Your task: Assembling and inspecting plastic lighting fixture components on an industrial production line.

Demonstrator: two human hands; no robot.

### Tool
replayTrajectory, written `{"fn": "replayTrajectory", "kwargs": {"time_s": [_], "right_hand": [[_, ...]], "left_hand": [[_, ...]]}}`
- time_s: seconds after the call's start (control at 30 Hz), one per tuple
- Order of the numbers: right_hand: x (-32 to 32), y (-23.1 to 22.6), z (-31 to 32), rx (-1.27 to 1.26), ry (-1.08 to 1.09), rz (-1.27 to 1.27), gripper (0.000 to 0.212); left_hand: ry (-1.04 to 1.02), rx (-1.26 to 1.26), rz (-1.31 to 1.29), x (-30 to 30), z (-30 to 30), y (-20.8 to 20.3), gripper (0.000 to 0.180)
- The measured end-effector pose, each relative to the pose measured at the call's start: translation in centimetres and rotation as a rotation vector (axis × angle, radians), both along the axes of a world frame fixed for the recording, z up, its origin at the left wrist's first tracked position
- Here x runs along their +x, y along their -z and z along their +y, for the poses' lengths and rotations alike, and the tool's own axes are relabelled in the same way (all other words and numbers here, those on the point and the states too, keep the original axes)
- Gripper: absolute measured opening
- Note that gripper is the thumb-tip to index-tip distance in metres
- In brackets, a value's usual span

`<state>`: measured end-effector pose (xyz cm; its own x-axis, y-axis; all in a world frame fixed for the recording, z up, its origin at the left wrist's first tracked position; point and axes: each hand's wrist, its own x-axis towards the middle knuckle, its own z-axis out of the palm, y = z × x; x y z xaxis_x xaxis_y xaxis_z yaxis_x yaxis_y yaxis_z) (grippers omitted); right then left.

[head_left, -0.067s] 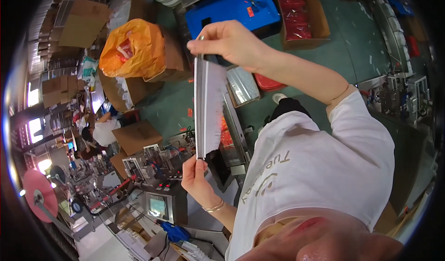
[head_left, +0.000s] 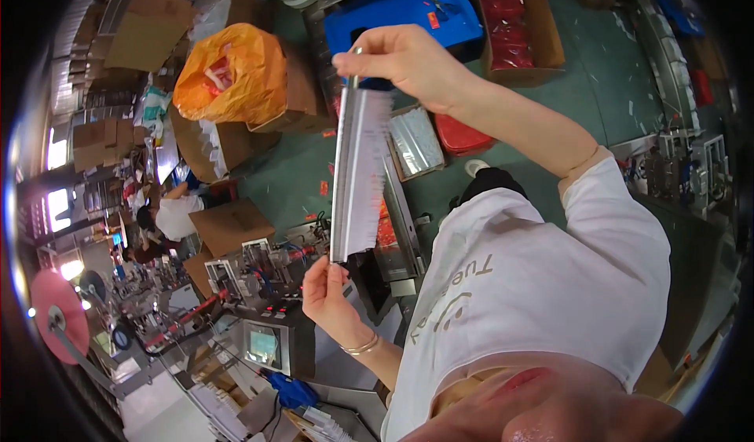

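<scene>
My right hand (head_left: 408, 61) is pinched closed on the thin metal end at the top of a long, narrow silvery bar packed with thin white pieces (head_left: 365, 171). The bar stands almost upright in the view, leaning slightly right at its top. White pieces stick out along its right side with an uneven, fringed edge; their exact kind cannot be made out. Below, my left hand (head_left: 331, 305) closes finger and thumb on the bar's lower end. A metal bracelet circles the left wrist. The bar is held in the air, in front of the green floor.
A blue tray (head_left: 345, 18) and a carton of red packets (head_left: 503, 34) lie beyond my right hand. An orange bag (head_left: 267, 73) tops a carton at left. Lower left stand machinery and a screen (head_left: 263, 346); a co-worker in white (head_left: 179, 216) sits farther off.
The view has tilted slightly. My right hand and the bar's top have shifted a little right and up; the lower end has moved slightly up and left. Both hands keep their hold.
</scene>
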<state>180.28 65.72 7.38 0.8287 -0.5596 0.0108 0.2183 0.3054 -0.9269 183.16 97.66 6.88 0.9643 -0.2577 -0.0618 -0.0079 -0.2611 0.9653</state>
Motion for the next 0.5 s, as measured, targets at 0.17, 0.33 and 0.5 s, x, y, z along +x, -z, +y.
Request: {"fn": "replayTrajectory", "kwargs": {"time_s": [0.17,0.33,0.5], "right_hand": [[1.8,-0.4,6.4,-0.07,-0.124,0.004,0.02],[2.3,-1.9,9.8,-0.108,-0.179,-0.095,0.018],[3.8,-3.7,12.9,-0.167,-0.284,-0.091,0.015]], "left_hand": [[-0.148,-0.17,-0.102,3.5,6.7,0.5,0.013],[-0.095,-0.299,-0.179,4.6,11.4,0.3,0.012],[-0.235,-0.285,-0.168,4.9,14.5,-0.7,0.011]]}}
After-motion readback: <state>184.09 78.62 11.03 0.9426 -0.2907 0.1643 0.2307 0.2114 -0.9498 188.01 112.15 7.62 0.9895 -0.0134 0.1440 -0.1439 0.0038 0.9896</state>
